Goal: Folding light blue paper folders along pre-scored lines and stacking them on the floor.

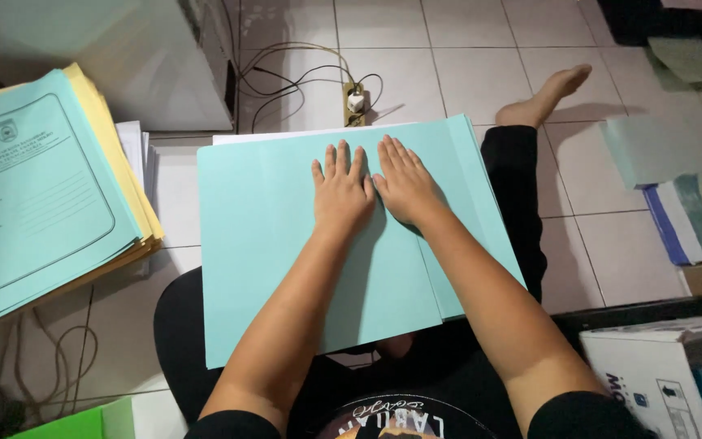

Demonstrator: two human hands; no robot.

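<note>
Hands (375,191) flat, fingers spread on light-blue folder (286,244), long axis left-right, tilted, grasping nothing

Count: 1 open pale-turquoise paper folder (286,244), 2 bare hands — left (343,193), right (406,187), 1 stack of turquoise and yellow folders (42,187), 1 white cardboard box (652,366), 1 power strip (354,103).

The pale turquoise paper folder (286,236) lies flat across my lap, closed, plain face up, its long edges running left to right. A narrow flap strip shows along its right side, and white sheets peek past its far edge.
</note>
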